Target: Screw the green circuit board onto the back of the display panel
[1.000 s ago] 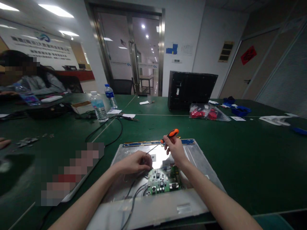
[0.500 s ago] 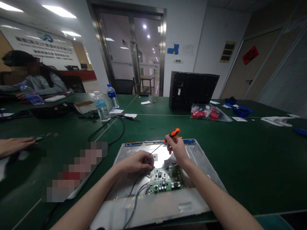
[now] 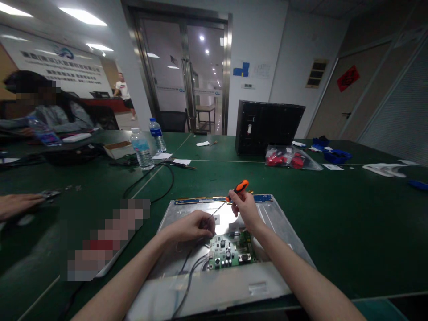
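Head view, landmark: I took the metal panel (image 3: 277,223), lying flat on the green table (image 3: 334,214), as my reference.
Right hand: my right hand (image 3: 245,209) sat over the panel's far middle, fingers clenched around the screwdriver (image 3: 230,198).
Screwdriver: its orange handle rose toward the panel's far edge; the thin shaft slanted down to my left hand.
Left hand: my left hand (image 3: 192,226) rested on the panel left of centre, fingers curled at the shaft's tip; whether they pinched anything, I could not tell.
Circuit board: the green circuit board (image 3: 229,254) lay on the panel's near middle, just beside both hands.
Wires: dark wires (image 3: 187,272) ran from the board toward the panel's near-left corner.
Beyond the panel: two water bottles (image 3: 142,149) stood far left; a co-worker's hand (image 3: 16,205) lay well apart, left.
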`<state>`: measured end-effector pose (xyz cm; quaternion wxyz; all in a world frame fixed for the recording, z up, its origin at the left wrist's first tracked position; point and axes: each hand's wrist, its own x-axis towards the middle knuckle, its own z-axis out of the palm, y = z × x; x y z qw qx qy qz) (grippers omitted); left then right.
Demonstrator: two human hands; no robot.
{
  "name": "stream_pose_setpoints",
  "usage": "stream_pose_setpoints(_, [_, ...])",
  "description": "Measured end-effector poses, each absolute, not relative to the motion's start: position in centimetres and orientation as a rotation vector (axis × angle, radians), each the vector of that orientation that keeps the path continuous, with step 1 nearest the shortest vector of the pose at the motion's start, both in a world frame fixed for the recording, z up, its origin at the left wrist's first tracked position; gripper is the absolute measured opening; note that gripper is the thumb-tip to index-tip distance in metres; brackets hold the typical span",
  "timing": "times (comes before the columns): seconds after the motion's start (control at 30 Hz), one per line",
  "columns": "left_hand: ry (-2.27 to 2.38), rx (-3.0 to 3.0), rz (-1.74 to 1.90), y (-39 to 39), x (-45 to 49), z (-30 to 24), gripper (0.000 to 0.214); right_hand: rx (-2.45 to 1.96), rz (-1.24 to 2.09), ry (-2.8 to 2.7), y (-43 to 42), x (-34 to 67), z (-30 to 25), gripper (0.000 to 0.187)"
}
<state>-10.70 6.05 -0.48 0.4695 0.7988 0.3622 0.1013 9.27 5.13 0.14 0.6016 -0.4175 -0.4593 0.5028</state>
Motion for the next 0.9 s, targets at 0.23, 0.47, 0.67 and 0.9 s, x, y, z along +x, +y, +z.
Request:
stream_pose_setpoints(0.23, [0.882, 1.986, 0.23, 6.31, -10.72, -0.44, 0.018, -0.965, 1.174, -1.094, 5.13, 9.24, -0.21, 0.045])
stream_pose_setpoints(0.47, [0.889, 1.967, 0.224, 6.29, -10.63, -0.2, 0.019, -0.97, 1.167, -1.093, 4.9, 9.33, 0.23, 0.047])
stream_pose_setpoints(0.67, [0.9, 1.952, 0.218, 6.18, -10.65, -0.04, 0.02, -0.961, 1.164, -1.114, 4.69, 9.45, 0.5, 0.045])
stream_pose_setpoints(0.9, [0.907, 1.953, 0.2, 6.37, -10.73, -0.28, 0.02, -0.945, 1.15, -1.135, 4.81, 9.61, 0.26, 0.039])
